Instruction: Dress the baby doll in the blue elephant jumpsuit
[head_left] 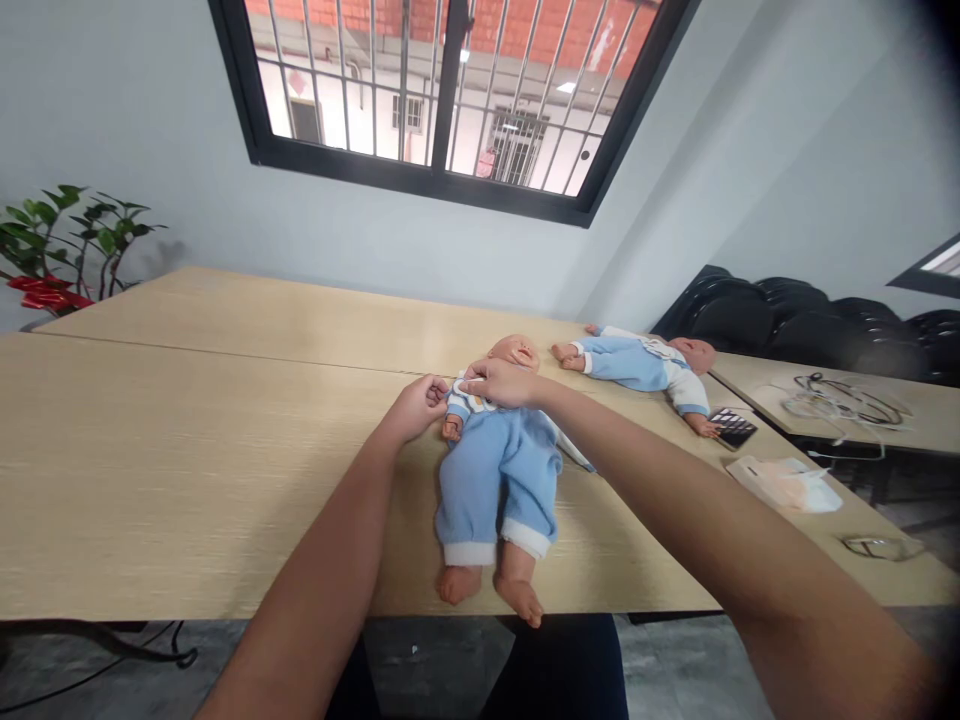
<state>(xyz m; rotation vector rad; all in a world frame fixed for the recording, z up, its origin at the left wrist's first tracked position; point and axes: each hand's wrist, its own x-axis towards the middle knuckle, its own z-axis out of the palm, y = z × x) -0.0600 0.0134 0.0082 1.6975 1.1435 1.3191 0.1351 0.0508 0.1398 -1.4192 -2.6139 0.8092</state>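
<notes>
A baby doll (499, 475) in light blue trousers and a white and blue top lies on its back on the table (187, 450), its feet at the front edge. At the doll's arm on the left, my left hand (420, 407) has its fingers curled by the sleeve; what they grip is hidden. My right hand (501, 384) reaches across the chest, its fingers pinching the top near the shoulder. Part of the chest is covered by that hand. The doll's head (516, 352) points toward the window side.
To the right lies a second doll (630, 362) in similar clothes, beside a dark patterned case (732, 428). Nearer are a plastic packet (784, 484) and glasses (883, 547). Tangled cables (847, 400) rest on another table. A potted plant (75, 235) stands far left; black chairs (810, 325) are stacked behind.
</notes>
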